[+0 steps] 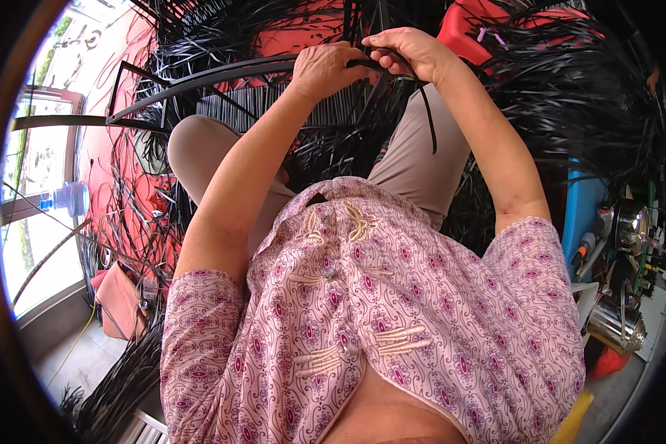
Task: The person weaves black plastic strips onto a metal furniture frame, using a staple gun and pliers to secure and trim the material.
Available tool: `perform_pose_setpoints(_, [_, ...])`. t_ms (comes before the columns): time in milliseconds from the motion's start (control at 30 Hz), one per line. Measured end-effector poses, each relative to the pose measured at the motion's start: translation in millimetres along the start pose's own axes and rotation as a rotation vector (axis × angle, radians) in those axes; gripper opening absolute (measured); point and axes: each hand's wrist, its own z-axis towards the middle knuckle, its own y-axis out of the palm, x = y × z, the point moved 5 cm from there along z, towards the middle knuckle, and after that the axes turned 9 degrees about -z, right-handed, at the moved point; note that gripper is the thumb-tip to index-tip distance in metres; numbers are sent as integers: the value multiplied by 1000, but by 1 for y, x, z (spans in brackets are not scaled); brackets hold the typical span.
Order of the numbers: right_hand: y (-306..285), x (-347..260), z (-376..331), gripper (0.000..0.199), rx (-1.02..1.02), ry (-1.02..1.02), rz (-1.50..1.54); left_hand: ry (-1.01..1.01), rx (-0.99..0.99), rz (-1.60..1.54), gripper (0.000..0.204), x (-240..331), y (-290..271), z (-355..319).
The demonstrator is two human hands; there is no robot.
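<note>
Both arms reach forward over my knees to a dark frame partly wrapped in black strips. My left hand (pixel 325 70) is closed around a black strip (pixel 237 72), which runs off to the left in a long curve. Close beside it, my right hand (pixel 413 55) is closed, thumb and fingers pinching a narrow black strip (pixel 429 118) whose loose end bends down over my right thigh. Where the strips meet the frame is partly hidden by my fingers. Below my hands lies a dark panel of close parallel strips (pixel 263 107).
Loose black strips (pixel 570 96) pile up on the right and across the red floor covering (pixel 118 148). A red plastic piece (pixel 466 33) stands beyond my right hand. At the right are a blue board (pixel 581 200) and metal pots (pixel 618 322); a pink bag (pixel 120 302) sits lower left.
</note>
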Motion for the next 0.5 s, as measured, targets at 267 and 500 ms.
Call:
perform_pose_setpoints(267, [-26,1,-35,45,113,-67,-135,0,-7,-29,47,4,1,-1])
perform_pose_setpoints(500, [-16,-70,-169,18,748,-876,-99,-21,-18,-16,46,7,-5,-8])
